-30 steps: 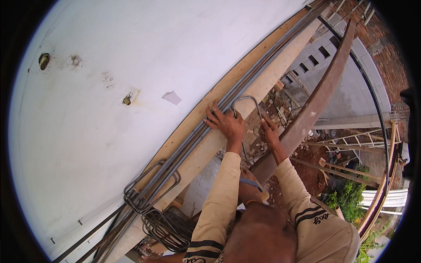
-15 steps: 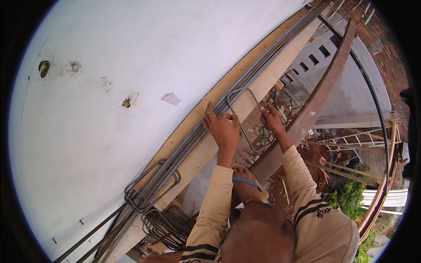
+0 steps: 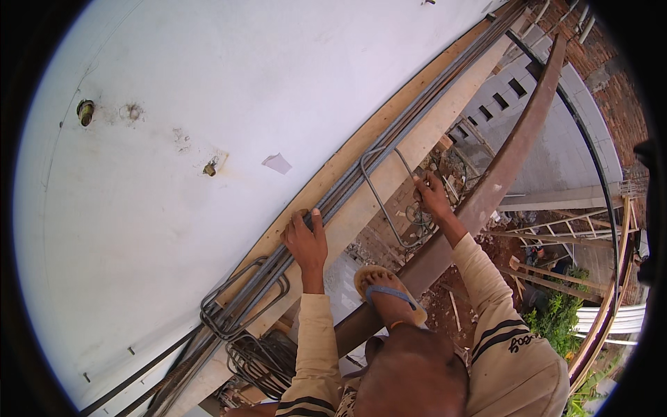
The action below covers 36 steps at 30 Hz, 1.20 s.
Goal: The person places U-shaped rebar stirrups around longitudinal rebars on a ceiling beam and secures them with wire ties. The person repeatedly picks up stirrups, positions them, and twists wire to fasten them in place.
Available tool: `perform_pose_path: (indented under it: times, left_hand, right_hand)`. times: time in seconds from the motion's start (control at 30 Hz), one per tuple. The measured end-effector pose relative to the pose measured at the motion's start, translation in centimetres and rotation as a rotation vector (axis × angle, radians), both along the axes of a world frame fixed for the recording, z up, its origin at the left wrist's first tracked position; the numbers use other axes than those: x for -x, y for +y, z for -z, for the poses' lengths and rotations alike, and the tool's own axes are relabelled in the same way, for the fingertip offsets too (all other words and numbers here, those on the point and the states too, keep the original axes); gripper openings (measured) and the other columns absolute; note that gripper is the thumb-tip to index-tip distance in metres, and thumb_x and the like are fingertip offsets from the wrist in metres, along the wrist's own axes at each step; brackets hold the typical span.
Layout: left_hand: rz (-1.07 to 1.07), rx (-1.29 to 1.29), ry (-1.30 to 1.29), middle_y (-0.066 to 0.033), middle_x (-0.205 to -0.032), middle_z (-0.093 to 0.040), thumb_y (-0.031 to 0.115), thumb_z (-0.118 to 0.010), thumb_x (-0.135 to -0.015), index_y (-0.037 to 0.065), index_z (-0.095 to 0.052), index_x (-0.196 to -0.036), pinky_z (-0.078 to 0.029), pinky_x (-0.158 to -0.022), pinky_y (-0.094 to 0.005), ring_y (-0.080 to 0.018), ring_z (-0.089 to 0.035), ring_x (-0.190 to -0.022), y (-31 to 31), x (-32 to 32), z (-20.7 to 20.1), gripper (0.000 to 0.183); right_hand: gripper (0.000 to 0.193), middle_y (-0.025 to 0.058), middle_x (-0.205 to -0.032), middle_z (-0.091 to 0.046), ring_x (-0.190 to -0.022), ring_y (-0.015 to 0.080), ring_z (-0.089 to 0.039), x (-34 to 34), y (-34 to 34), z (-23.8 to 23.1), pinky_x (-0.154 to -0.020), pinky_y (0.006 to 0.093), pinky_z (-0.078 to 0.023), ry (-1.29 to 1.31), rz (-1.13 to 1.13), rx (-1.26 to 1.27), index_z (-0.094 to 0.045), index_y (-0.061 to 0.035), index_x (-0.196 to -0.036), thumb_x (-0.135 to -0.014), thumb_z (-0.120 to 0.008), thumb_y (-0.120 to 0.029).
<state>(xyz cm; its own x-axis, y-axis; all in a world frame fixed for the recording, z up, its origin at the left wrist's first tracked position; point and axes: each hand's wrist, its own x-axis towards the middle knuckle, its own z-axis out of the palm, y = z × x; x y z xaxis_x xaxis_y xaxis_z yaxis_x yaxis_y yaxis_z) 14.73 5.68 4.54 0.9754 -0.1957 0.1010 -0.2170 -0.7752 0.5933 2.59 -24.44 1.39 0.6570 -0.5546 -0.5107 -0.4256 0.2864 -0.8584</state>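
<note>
A bundle of long steel reinforcing bars (image 3: 410,115) runs diagonally over wooden boards along the white wall. My left hand (image 3: 306,243) is closed over these bars, thumb and fingers bent around them. A thin rectangular steel stirrup (image 3: 376,191) loops around the bundle and hangs out to the right. On its right side, my right hand (image 3: 432,198) pinches the stirrup wire; the fingertips are partly hidden. Lower left, more stirrups (image 3: 281,288) sit around the bars, and a pile of stirrups (image 3: 260,361) hangs below them.
My sandalled foot (image 3: 385,292) is on a narrow brown beam (image 3: 500,174) that crosses beside the bars. Far below lie rubble and reddish soil (image 3: 445,302). Pipe stubs (image 3: 85,112) stick out of the white wall (image 3: 174,229). Timber poles (image 3: 556,272) and green plants (image 3: 556,313) are at the right.
My left hand has moved down and left along the bars, away from the stirrup, and now closes on the bundle. My right hand stays at the stirrup. More of my foot shows.
</note>
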Motion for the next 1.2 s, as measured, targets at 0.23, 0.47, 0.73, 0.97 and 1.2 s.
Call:
perform_pose_path:
  times: [0.23,0.47,0.73,0.97,1.2]
  left_hand:
    - [0.001,0.052,0.106,-0.0191,-0.101,-0.071,0.040,-0.058,-0.102,0.001,-0.066,-0.104,-0.038,-0.099,-0.0502,-0.0386,-0.064,-0.099,0.1,-0.3,-0.1,0.040]
    - [-0.054,0.050,0.134,-0.0179,-0.100,-0.071,0.040,-0.060,-0.100,0.001,-0.066,-0.101,-0.038,-0.098,-0.0503,-0.0373,-0.064,-0.099,-0.5,-0.8,-0.4,0.039]
    - [-0.022,0.121,0.197,-0.0182,-0.099,-0.070,0.041,-0.061,-0.099,0.001,-0.066,-0.101,-0.037,-0.099,-0.0495,-0.0372,-0.063,-0.099,0.0,-0.5,-1.0,0.040]
    - [-0.027,0.080,0.202,-0.0193,-0.100,-0.070,0.042,-0.062,-0.098,0.000,-0.065,-0.101,-0.035,-0.101,-0.0504,-0.0384,-0.062,-0.100,-0.4,-1.0,-1.0,0.042]
    - [-0.051,0.189,0.222,-0.0214,-0.103,-0.072,0.040,-0.063,-0.098,-0.002,-0.067,-0.102,-0.041,-0.098,-0.0490,-0.0403,-0.064,-0.100,0.0,-0.5,-1.7,0.042]
  right_hand:
    - [0.027,0.0033,-0.064,-0.055,-0.055,0.0117,-0.055,-2.8,-3.0,1.2,-0.052,0.0306,-0.043,-0.185,-0.161,0.539,-0.050,-0.0057,-0.090,-0.103,-0.063,-0.025]
    - [0.028,0.0054,-0.068,-0.055,-0.059,0.0124,-0.056,-1.3,0.0,1.4,-0.057,0.0326,-0.046,0.016,-0.032,0.352,-0.050,-0.0035,-0.089,-0.103,-0.064,-0.024]
    - [0.028,0.0172,-0.068,-0.055,-0.062,0.0269,-0.057,-4.1,-4.7,1.2,-0.062,0.0408,-0.046,-0.117,-0.284,0.707,-0.052,-0.0004,-0.091,-0.101,-0.063,-0.024]
    - [0.032,0.0239,-0.078,-0.062,-0.075,0.0378,-0.063,-3.1,-1.0,1.6,-0.071,0.0475,-0.047,0.113,-0.131,0.669,-0.055,0.0019,-0.091,-0.099,-0.065,-0.028]
    - [0.024,0.0129,-0.072,-0.058,-0.056,0.0176,-0.051,-3.9,4.4,-1.5,-0.046,0.0363,-0.038,0.116,0.229,-0.177,-0.045,-0.0055,-0.096,-0.105,-0.057,-0.024]
